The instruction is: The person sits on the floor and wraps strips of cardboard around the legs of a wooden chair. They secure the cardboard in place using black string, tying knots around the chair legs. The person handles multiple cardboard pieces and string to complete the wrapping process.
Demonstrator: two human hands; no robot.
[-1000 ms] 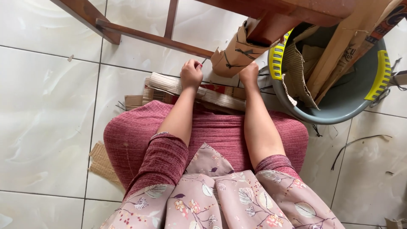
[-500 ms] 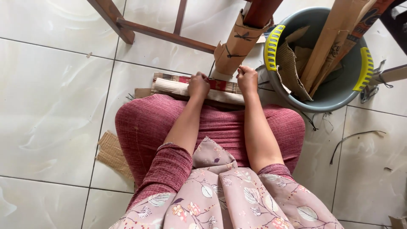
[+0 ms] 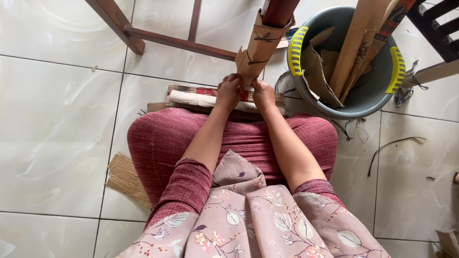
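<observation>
A dark wooden furniture leg (image 3: 278, 10) is wrapped in brown cardboard (image 3: 258, 45) tied round with thin dark string. My left hand (image 3: 228, 92) and my right hand (image 3: 262, 92) sit side by side at the lower end of that cardboard wrap, fingers closed on its bottom edge. Whether they also pinch a string is too small to tell. Just beyond my knees lies a bundle of flat cardboard strips (image 3: 196, 98) on the floor, under my hands.
A grey tub (image 3: 368, 102) with yellow handles stands at the right, holding cardboard pieces and long rolled boards. Wooden frame rails (image 3: 181, 43) cross the white tile floor at the top. A cardboard scrap (image 3: 125, 177) lies left of my leg; loose strings (image 3: 389, 145) lie right.
My hands have moved closer together onto the lower end of the cardboard wrap. The view has shifted so the wrapped leg and tub sit lower and nearer the centre.
</observation>
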